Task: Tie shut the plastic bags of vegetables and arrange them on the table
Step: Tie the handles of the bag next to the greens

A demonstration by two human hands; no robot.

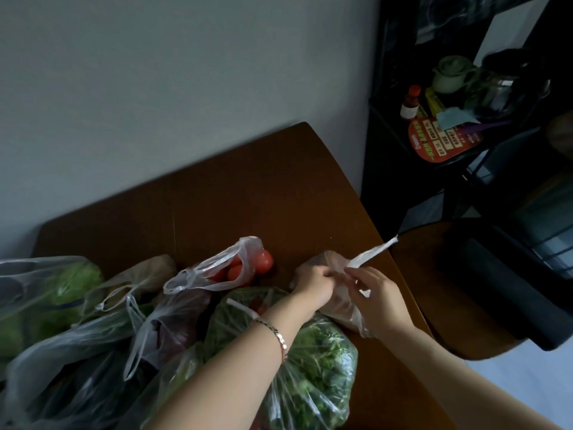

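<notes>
Thin plastic bag (345,313), right of centre: my left hand (313,287) grips its mouth, my right hand (376,293) pinches the stretched handle (372,254); I should pull evenly, knot low.

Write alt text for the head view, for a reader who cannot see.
Two hands tie a small bag on a brown table: the left hand grips its top, the right hand pinches one handle. A tomato bag and a greens bag lie left of it; a dark shelf stands at right.
</notes>
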